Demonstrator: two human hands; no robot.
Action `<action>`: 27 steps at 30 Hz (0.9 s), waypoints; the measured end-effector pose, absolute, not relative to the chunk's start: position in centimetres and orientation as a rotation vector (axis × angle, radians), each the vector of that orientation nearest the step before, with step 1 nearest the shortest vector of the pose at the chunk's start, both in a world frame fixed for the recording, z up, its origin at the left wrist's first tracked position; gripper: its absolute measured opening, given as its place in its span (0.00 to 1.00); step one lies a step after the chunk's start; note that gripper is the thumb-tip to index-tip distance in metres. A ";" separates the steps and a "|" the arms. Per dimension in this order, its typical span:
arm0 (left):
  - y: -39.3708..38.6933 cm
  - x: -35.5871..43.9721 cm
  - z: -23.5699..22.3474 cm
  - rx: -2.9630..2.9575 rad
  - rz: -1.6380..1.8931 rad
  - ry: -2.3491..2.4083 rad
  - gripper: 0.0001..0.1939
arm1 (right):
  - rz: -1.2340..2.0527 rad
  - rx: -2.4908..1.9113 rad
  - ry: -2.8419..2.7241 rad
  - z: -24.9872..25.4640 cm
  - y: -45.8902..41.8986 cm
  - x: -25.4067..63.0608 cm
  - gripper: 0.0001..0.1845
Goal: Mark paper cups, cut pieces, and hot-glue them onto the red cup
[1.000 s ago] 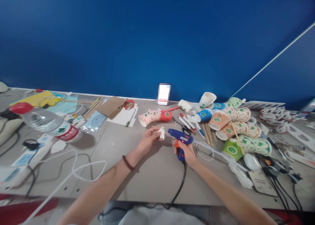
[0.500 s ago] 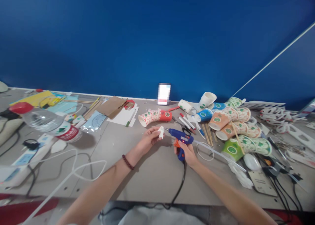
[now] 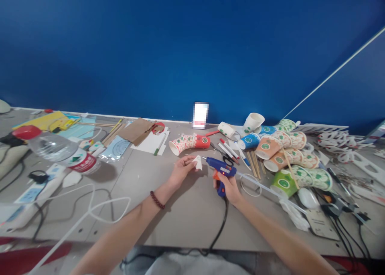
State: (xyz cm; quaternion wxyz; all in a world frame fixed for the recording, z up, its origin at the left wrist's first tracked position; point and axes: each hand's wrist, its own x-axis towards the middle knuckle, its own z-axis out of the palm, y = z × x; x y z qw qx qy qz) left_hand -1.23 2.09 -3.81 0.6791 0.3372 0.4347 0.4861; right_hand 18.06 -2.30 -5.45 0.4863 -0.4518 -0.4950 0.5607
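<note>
Between the fingers of my left hand (image 3: 182,170) is a small white paper piece (image 3: 197,162), held above the table. My right hand (image 3: 230,187) is wrapped round the handle of a blue glue gun (image 3: 221,166) with an orange trigger. The gun's nozzle points left, close to the paper piece; whether it touches cannot be made out. A small red light glows on the gun's body, and a black cord (image 3: 221,231) runs down from its handle. Just beyond both hands lie red patterned paper cups (image 3: 189,142), nested in a curved row.
Stacked coloured cups (image 3: 282,182), wooden sticks (image 3: 255,164), markers (image 3: 228,148) and black-handled scissors (image 3: 229,159) lie to the right. A phone (image 3: 200,114) leans on the blue wall. To the left are a water bottle (image 3: 60,148), a power strip (image 3: 33,195), cardboard (image 3: 136,130) and a looped white cable (image 3: 90,211).
My left hand has turned the white paper piece slightly, so more of its face shows, and shifted it a little to the right. The glue gun is nearly still.
</note>
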 end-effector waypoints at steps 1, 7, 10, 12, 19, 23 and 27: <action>2.1 -1.2 -3.9 0.760 1.087 0.980 0.25 | 1.362 -1.110 -1.197 -5.5 -2.3 18.0 0.22; 2.2 -1.2 -4.1 0.776 1.087 0.987 0.24 | 1.360 -1.130 -1.195 -5.3 -2.4 17.9 0.20; 2.1 -1.2 -4.1 0.769 1.081 1.001 0.24 | 1.368 -1.135 -1.183 -5.2 -2.4 17.9 0.20; 2.1 -1.2 -3.9 0.766 1.076 1.006 0.24 | 1.374 -1.139 -1.173 -5.3 -2.4 17.9 0.21; 2.0 -1.1 -3.7 0.775 1.072 1.015 0.23 | 1.422 -1.132 -1.117 -5.6 -2.4 18.0 0.21; 2.0 -1.1 -3.9 0.788 1.075 1.002 0.23 | 1.417 -1.138 -1.114 -5.6 -2.4 18.0 0.22; 2.0 -1.1 -4.1 0.803 1.073 1.003 0.23 | 1.387 -1.162 -1.153 -5.1 -2.5 18.0 0.22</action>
